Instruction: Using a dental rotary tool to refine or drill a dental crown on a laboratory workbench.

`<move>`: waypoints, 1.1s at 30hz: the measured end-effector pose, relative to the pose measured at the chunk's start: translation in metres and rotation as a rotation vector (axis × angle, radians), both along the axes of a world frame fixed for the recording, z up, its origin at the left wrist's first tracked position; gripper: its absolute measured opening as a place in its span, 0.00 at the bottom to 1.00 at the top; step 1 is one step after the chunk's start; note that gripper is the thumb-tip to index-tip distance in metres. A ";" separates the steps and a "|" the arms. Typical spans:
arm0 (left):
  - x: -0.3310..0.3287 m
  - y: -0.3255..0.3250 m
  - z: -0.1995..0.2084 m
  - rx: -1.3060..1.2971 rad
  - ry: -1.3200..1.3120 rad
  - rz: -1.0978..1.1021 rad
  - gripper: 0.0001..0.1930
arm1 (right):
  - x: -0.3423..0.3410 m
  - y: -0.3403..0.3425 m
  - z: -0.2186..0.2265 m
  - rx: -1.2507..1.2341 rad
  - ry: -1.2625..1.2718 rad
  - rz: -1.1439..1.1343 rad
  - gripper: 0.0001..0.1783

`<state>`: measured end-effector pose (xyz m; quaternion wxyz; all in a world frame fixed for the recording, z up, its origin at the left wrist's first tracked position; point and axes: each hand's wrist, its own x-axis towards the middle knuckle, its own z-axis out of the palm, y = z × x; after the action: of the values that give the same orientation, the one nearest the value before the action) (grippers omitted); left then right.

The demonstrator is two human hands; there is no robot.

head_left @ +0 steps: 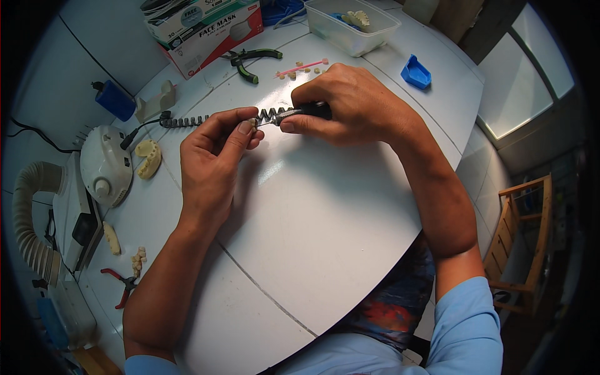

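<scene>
My right hand [350, 103] is closed round a dark rotary handpiece [317, 111], its thin metal tip pointing left. My left hand [212, 144] pinches a small cream-coloured, tooth-like piece [253, 124] between thumb and fingers. The tip meets or nearly meets this piece; the fingers partly hide the spot. A coiled grey cord [181, 122] runs behind my left hand toward a white control box [106, 167] with a knob. Beside that box lies a cream dental cast [149, 159].
Green-black pliers [250, 57], a pink stick [303, 67] among small pieces, a blue tray [416, 72] and a clear container [353, 28] lie at the back, near boxes [209, 44]. At left are a ribbed hose [34, 212] and red-handled pliers [127, 286].
</scene>
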<state>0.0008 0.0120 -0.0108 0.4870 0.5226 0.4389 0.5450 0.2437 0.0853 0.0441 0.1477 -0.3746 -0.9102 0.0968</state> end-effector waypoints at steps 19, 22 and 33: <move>0.001 0.000 0.001 -0.002 -0.003 0.002 0.14 | 0.006 0.004 -0.007 0.110 0.081 0.077 0.27; 0.001 0.000 0.000 0.008 -0.001 0.000 0.14 | 0.005 0.004 -0.007 0.083 0.075 0.064 0.27; -0.001 0.000 0.000 0.002 0.005 -0.007 0.14 | 0.000 0.000 0.001 -0.019 -0.023 0.001 0.30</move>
<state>0.0002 0.0117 -0.0107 0.4873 0.5259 0.4380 0.5423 0.2439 0.0854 0.0449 0.1336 -0.3768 -0.9110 0.1009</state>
